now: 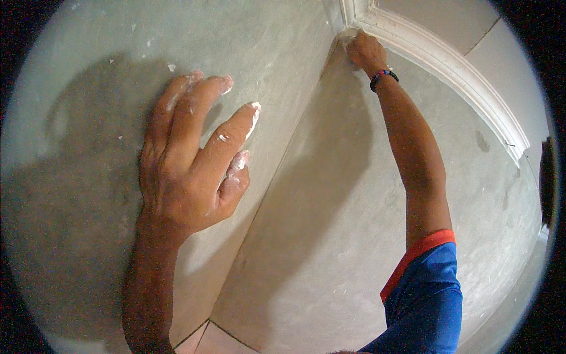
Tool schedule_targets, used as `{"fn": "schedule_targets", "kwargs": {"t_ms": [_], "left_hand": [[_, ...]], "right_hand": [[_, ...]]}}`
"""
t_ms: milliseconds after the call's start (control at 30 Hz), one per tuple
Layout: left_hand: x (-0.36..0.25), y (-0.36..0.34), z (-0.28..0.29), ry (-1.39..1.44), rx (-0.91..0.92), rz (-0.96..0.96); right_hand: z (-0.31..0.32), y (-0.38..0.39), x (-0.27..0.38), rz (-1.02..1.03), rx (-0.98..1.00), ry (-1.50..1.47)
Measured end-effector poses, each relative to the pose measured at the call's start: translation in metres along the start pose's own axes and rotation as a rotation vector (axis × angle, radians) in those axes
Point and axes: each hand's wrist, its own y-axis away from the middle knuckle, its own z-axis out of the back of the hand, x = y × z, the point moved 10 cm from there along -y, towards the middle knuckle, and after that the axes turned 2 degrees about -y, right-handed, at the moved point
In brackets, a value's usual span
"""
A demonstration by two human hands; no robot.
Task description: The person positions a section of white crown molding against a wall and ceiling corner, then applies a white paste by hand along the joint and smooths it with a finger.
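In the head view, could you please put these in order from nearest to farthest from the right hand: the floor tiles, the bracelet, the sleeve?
From the right hand:
1. Bracelet: just below the hand.
2. Sleeve: at the lower right of the picture.
3. Floor tiles: at the lower edge, left of the middle.

Your right arm [415,147] stretches upward, its blue sleeve [427,289] far below the beaded bracelet [383,79]. Just beyond that bracelet, your right hand [367,52] is curled in. Well left of the bracelet and lower, your left hand [186,162] shows its back, fingers spread and slightly bent, fingertips [254,112] smeared white, above your left forearm [148,289].
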Motion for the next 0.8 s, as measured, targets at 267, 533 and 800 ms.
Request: {"fn": "schedule_targets", "kwargs": {"t_ms": [267,533,800], "left_hand": [[0.000,0.001,0.000,0.022,-0.001,0.009],[0.001,0.001,-0.002,0.006,0.009,0.007],[0.000,0.001,-0.002,-0.047,0.032,0.003]], "right_hand": [[-0.012,-0.013,0.000,-0.022,0.030,0.019],[-0.014,-0.011,0.015,0.041,0.037,0.102],[-0.007,-0.007,0.023,0.050,0.058,0.085]]}}
